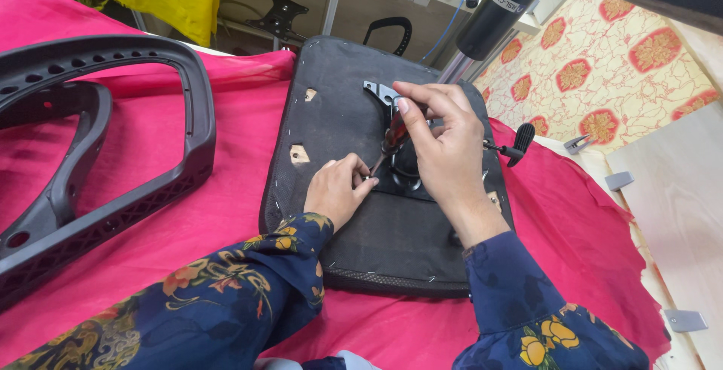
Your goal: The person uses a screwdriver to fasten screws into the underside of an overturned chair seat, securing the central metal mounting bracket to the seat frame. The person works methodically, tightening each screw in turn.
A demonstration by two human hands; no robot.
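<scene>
Screwdriver [393, 138] clenched in right hand [444, 144] grip, left hand [339, 189] pinching its tip on seat underside [339, 114]

I see my left hand [337, 189] at frame centre, fingers curled and pinched together; my right hand [439, 140] just right of it, fingers closed, wrist bent; both patterned sleeves enter from below.

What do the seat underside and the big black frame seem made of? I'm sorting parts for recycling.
Seat underside: looks like dark, matte fabric, stapled along the edges. Black frame: likely moulded plastic, with a slight sheen, ribbing and cast holes.
</scene>
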